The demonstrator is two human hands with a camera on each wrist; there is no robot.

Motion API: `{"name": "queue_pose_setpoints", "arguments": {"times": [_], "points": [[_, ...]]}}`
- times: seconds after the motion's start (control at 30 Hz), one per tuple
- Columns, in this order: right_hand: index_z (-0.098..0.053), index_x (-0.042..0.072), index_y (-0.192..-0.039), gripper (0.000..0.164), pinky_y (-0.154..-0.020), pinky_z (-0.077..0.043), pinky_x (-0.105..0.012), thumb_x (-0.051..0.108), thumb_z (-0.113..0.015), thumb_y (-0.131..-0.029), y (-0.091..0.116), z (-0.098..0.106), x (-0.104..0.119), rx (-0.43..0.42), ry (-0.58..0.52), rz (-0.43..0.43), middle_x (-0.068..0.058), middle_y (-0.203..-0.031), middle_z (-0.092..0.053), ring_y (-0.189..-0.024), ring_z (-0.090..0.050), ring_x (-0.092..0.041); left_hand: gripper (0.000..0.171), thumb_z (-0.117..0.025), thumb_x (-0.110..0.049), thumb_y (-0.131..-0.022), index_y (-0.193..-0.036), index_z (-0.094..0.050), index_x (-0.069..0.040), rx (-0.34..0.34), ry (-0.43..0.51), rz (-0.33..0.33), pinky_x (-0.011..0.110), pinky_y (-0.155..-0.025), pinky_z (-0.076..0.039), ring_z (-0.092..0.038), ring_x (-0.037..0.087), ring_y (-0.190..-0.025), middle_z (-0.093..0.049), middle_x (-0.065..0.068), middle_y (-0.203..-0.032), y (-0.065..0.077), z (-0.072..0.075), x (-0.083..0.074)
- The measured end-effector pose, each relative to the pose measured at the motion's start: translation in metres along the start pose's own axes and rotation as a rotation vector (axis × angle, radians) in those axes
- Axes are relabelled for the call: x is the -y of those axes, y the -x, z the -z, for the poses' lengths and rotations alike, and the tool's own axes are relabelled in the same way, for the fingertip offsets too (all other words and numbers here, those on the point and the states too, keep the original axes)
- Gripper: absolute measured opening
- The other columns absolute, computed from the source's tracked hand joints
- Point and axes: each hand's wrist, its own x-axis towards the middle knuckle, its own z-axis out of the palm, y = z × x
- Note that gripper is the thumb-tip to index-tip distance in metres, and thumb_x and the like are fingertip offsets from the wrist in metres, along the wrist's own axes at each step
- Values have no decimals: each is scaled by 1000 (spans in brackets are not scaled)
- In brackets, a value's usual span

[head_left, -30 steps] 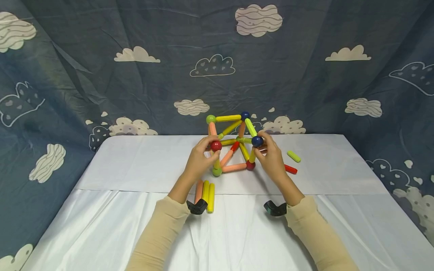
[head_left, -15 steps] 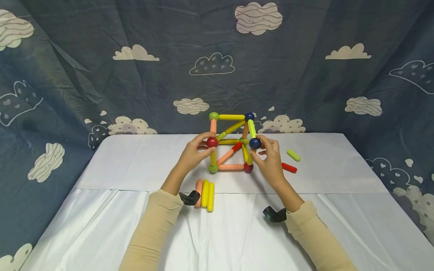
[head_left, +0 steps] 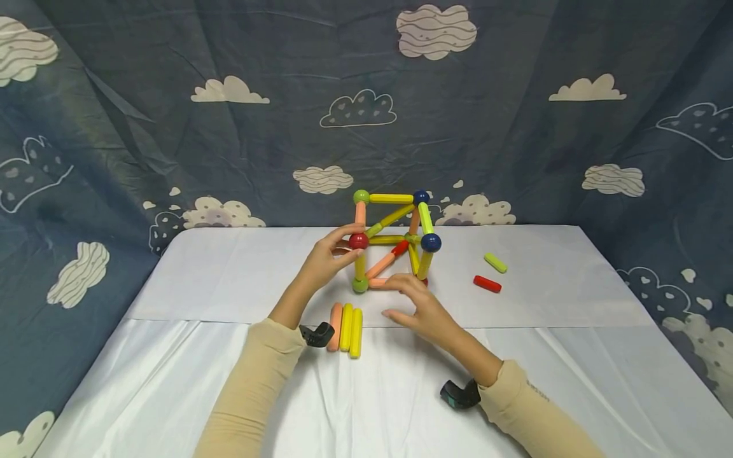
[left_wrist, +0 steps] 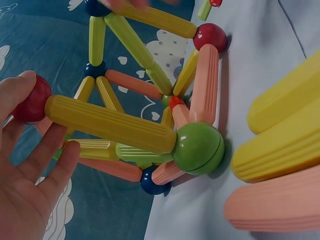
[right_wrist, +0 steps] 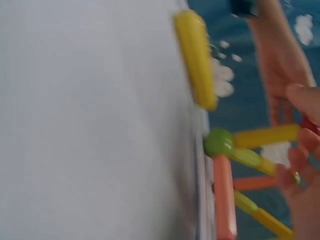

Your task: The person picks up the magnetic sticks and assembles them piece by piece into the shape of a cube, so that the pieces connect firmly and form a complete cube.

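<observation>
A cube-like frame of ridged rods and balls stands on the white table; a yellow rod [head_left: 391, 198] spans its top back. My left hand [head_left: 321, 264] holds the red ball [head_left: 359, 241] at its upper front left corner between thumb and fingers. Below that ball, a yellow rod [left_wrist: 112, 125] runs down to a green ball [left_wrist: 199, 148]. A dark blue ball [head_left: 431, 242] tops the front right corner, untouched. In front of the frame, my right hand [head_left: 424, 308] has thumb and fingers spread, holding nothing, and partly hides the low salmon rod and a red ball.
Two yellow rods [head_left: 356, 333] and a salmon rod [head_left: 335, 327] lie side by side in front of the frame. To the right lie a short red rod [head_left: 487, 284] and a short lime rod [head_left: 495, 263]. A cloud-print curtain [head_left: 275, 152] hangs behind the table.
My right hand has let go of the dark blue corner ball and come down leftward toward me. Earlier, the frame turned slightly to face me squarely. My left hand stays on the red ball.
</observation>
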Motion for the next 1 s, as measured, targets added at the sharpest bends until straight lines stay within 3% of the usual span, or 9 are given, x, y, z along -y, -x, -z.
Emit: {"name": "queue_pose_setpoints", "arguments": {"times": [0.1,0.2,0.37,0.7,0.8,0.9,1.0], "points": [[-55,9,-117,43,-97,-34,-40,13,-71,-78,0,-14,-3,192,-24,-28,-6,-124,-49,-117,-39,-18,42,-60,-4,-86,-126,-47,2,6,2,-14,37,-84,-45,-54,29,-99,-46,15,-129,0,0,0],[-54,13,-120,43,-100,-28,-41,14,-69,-80,-1,-26,-6,333,-37,-50,-1,-129,-47,-121,-36,-17,42,-59,-4,-86,-126,-47,2,7,3,-20,37,-83,-45,-54,30,-99,-46,16,-129,0,0,0],[-55,15,-123,42,-101,-28,-38,11,-66,-82,-2,-35,-11,450,-42,-28,2,-131,-46,-122,-36,-16,42,-59,-4,-86,-125,-48,1,4,-2,-12,37,-83,-46,-54,29,-99,-46,15,-129,0,0,-1],[-66,19,-102,23,-83,-37,-29,16,-70,-79,-6,-30,-7,484,160,8,9,-99,-56,-93,-47,-8,41,-59,-5,-86,-125,-49,1,-4,-5,2,37,-82,-46,-54,29,-99,-45,15,-129,0,0,0],[-67,17,-102,25,-84,-39,-28,17,-71,-78,-10,-19,-4,488,167,5,10,-98,-58,-92,-49,-7,42,-60,-10,-86,-126,-49,-3,-8,-3,-7,35,-82,-46,-54,25,-98,-46,10,-130,-3,-1,14],[-67,13,-103,26,-86,-41,-29,13,-71,-77,-16,-4,1,425,157,29,8,-98,-60,-94,-51,-9,43,-61,-14,-86,-127,-49,-7,-10,-11,-7,30,-80,-47,-55,20,-98,-47,3,-130,-7,-3,29],[-67,12,-105,30,-82,-43,-31,13,-72,-76,-25,14,9,287,189,75,6,-100,-62,-93,-53,-11,44,-62,-16,-85,-127,-50,-9,-13,-16,-5,28,-80,-47,-55,18,-97,-47,1,-129,-8,-3,34]]}}
